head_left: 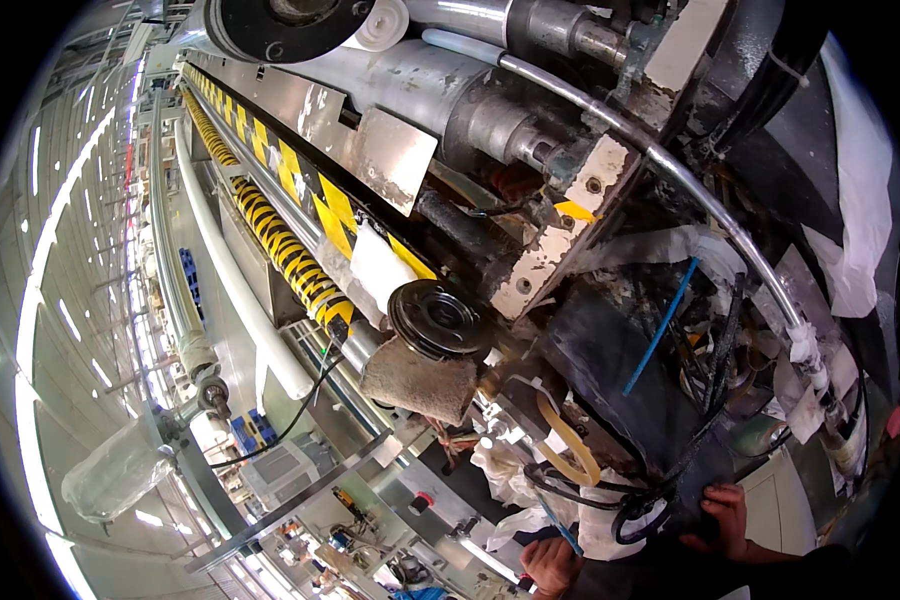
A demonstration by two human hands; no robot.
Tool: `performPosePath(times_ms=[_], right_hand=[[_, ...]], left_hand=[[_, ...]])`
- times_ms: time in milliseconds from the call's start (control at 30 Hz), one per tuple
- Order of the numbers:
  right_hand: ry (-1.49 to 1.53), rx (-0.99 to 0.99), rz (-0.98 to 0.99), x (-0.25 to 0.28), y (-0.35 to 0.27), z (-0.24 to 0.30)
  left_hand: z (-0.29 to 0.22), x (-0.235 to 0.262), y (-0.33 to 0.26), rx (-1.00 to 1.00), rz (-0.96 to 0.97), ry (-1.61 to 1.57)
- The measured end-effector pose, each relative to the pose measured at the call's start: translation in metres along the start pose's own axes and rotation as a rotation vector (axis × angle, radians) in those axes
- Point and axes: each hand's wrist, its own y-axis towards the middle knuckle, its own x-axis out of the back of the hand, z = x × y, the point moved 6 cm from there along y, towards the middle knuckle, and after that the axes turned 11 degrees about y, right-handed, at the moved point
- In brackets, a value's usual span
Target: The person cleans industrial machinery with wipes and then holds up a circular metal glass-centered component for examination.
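My left hand [552,566] is at the lower edge, its fingers curled. A thin blue rod [560,524] reaches down to its right side; whether the fingers grip it I cannot tell. To its right my right hand [726,512] has its fingers bent against a dark sheet-like piece [703,482]; what lies inside the grip is hidden. Black cables [625,490] loop between the hands, beside crumpled white cloth [502,470] and a tan strap [568,440]. A second blue rod [660,328] lies across the dark recess above.
Large metal rollers [390,95] run away to the upper left, beside a yellow-and-black striped bar [270,235]. A black round cap [438,318] sits over a brown pad [420,382]. A metal pipe [705,195] curves down the right. A white tube [235,270] stands left.
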Motion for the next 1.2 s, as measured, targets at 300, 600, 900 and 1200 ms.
performPosePath(times_ms=[300,600,900,1200], right_hand=[[0.029,-0.002,0.005,-0.004,-0.008,-0.004],[0.03,-0.004,0.01,-0.002,-0.008,-0.005],[0.061,0.036,-0.018,-0.003,-0.011,-0.005],[-0.007,0.015,0.033,-0.003,-0.019,-0.017]], left_hand=[[0.003,-0.002,-0.001,0.02,-0.011,-0.051],[-0.007,0.001,0.009,0.024,-0.026,-0.058],[-0.012,-0.011,0.001,0.095,0.077,-0.08],[-0.017,0.016,0.031,0.126,0.061,-0.149]])
